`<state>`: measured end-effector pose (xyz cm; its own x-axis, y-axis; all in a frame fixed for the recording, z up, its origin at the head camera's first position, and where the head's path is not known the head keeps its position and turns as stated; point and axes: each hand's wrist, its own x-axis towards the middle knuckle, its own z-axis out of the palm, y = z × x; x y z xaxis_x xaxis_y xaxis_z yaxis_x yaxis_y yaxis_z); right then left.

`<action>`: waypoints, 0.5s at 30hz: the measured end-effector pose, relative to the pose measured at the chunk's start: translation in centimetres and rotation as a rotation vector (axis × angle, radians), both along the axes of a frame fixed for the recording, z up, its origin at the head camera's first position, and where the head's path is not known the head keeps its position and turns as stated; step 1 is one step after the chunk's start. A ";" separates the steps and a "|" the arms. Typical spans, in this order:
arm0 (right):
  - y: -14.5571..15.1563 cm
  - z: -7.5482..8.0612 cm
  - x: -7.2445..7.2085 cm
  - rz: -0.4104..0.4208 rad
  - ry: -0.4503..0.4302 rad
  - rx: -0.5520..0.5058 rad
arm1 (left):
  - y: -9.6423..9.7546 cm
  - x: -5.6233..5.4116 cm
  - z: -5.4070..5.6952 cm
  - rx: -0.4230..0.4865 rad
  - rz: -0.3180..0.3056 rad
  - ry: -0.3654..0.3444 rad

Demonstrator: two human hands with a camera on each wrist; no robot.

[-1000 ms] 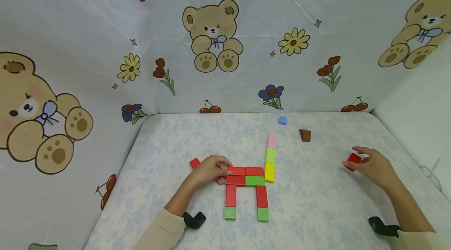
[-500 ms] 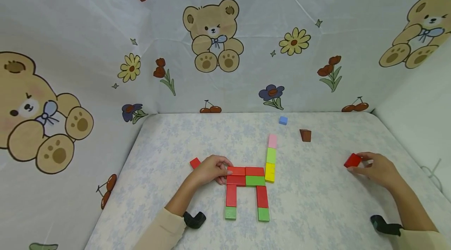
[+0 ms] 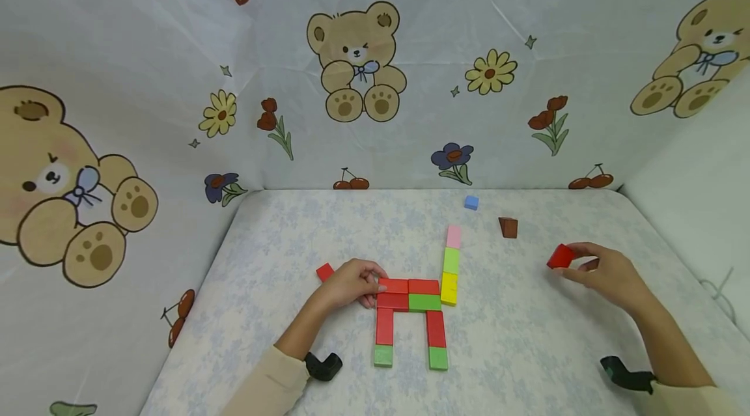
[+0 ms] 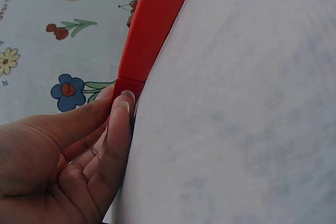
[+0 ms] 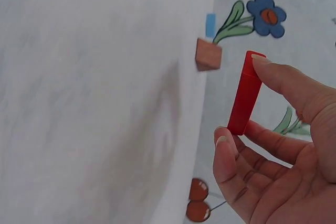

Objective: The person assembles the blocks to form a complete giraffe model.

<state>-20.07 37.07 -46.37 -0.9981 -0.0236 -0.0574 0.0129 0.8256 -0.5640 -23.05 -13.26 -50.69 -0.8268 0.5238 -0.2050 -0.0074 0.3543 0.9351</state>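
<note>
My right hand (image 3: 609,274) holds a small red block (image 3: 561,256) between thumb and fingers, above the table's right side. In the right wrist view the red block (image 5: 245,93) is tilted, its ends between thumb and fingertips. At the left end of a flat figure of blocks, my left hand (image 3: 353,282) pinches a red block (image 4: 124,86), partly hidden by the fingers. The figure has red blocks (image 3: 394,286), a green block (image 3: 424,302), two red legs with green feet (image 3: 383,355), and a column of yellow (image 3: 448,289), light green (image 3: 450,260) and pink (image 3: 454,235).
A brown wedge block (image 3: 508,228) and a small blue block (image 3: 471,202) lie near the back of the table. One red block (image 3: 325,271) sticks out behind my left hand. The bear-printed cloth (image 3: 404,142) rises at the table's back edge.
My right hand has moved left with the red block and turned it in its fingers. My left hand stays in the same place on the figure.
</note>
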 end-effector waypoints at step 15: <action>-8.2 1.3 -2.3 0.079 0.101 -0.066 | 0.0 0.0 -0.1 0.000 0.001 0.002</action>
<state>-22.39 28.86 -45.09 -0.9936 -0.1025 0.0475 -0.1100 0.7831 -0.6121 -23.01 -13.24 -50.81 -0.8277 0.5231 -0.2031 -0.0053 0.3546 0.9350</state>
